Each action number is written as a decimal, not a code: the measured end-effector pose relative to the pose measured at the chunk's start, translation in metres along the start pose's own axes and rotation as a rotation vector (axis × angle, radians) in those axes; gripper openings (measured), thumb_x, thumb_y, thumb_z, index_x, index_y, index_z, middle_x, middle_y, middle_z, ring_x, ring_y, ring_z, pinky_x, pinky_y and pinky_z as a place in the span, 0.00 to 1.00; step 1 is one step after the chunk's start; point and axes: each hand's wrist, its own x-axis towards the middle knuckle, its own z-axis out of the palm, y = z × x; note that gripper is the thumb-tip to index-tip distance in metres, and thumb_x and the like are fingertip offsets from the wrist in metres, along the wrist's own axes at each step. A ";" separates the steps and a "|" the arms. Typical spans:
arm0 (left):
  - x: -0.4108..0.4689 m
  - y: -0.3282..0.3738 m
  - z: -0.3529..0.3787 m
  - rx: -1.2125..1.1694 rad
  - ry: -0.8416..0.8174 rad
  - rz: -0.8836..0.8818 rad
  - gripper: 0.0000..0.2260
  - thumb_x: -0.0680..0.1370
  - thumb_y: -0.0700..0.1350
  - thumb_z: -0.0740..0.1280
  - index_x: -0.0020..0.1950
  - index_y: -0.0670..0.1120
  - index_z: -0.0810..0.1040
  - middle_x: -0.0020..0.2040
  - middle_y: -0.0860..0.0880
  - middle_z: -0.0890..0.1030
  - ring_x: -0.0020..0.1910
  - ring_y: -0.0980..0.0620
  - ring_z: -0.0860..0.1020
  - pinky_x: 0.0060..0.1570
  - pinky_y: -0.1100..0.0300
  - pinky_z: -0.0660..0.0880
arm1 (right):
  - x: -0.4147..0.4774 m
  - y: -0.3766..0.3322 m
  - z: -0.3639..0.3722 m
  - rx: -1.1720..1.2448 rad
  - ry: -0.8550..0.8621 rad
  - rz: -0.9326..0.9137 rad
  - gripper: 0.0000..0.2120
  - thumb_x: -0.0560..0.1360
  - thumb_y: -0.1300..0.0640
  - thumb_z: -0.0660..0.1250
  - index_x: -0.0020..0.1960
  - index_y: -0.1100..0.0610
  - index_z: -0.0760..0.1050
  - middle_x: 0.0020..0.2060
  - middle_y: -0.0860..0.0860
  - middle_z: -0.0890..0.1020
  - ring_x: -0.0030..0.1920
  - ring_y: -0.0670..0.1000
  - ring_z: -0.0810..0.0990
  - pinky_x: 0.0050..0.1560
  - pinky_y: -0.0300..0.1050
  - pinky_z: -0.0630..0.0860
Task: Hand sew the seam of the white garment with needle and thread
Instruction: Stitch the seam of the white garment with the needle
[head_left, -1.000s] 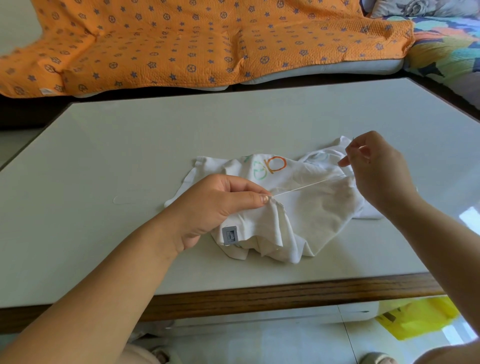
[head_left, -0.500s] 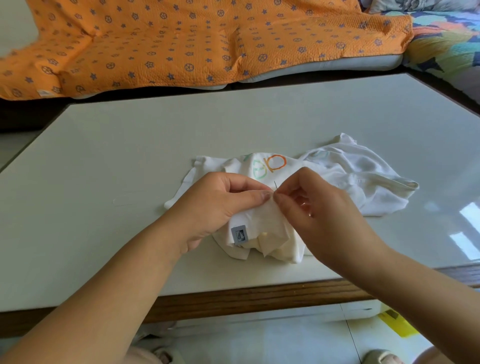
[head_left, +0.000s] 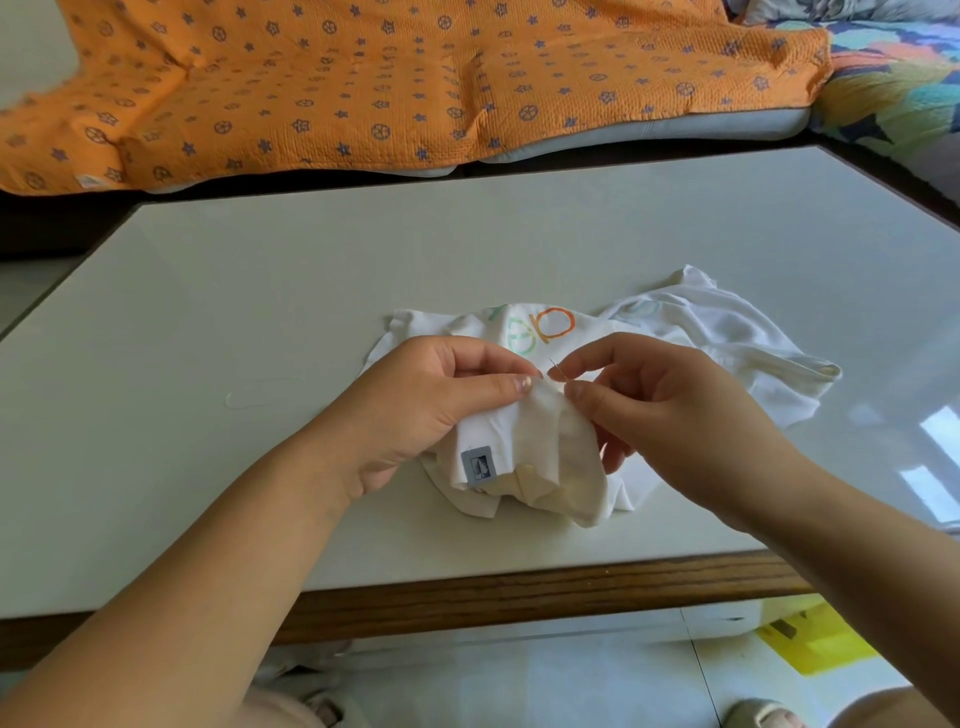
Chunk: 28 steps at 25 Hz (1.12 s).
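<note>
Orange star-print blanket (head_left: 389, 88) beyond white table (head_left: 260, 291).

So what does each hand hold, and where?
Left hand pinches the white garment at the seam fold; right hand pinches the needle at its lower end.

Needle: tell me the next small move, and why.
Probably ease the needle on through the fold: the right hand seems to pinch it at the garment edge, which the left hand holds pinched steady beside it.

Crumpled white garment (head_left: 545, 452), thin needle (head_left: 555, 370) tilted at its raised fold
</note>
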 end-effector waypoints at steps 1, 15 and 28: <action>0.000 0.000 0.000 -0.004 0.000 0.002 0.04 0.74 0.42 0.71 0.43 0.49 0.85 0.41 0.53 0.85 0.41 0.57 0.82 0.42 0.64 0.76 | -0.001 0.000 0.000 -0.004 -0.013 0.006 0.08 0.77 0.61 0.66 0.45 0.50 0.81 0.29 0.51 0.81 0.27 0.47 0.79 0.32 0.34 0.75; -0.002 0.001 0.000 -0.008 -0.008 0.024 0.04 0.75 0.41 0.70 0.44 0.49 0.83 0.39 0.54 0.85 0.38 0.60 0.81 0.36 0.69 0.75 | 0.001 0.002 -0.002 0.102 -0.098 0.111 0.08 0.76 0.65 0.65 0.44 0.56 0.82 0.33 0.61 0.83 0.30 0.54 0.81 0.35 0.43 0.79; 0.000 -0.002 0.000 -0.049 -0.046 -0.006 0.04 0.75 0.41 0.70 0.43 0.48 0.84 0.41 0.53 0.85 0.41 0.58 0.82 0.40 0.67 0.76 | 0.002 0.004 -0.002 0.205 -0.146 0.084 0.07 0.76 0.67 0.66 0.45 0.60 0.82 0.34 0.65 0.81 0.30 0.53 0.80 0.31 0.40 0.76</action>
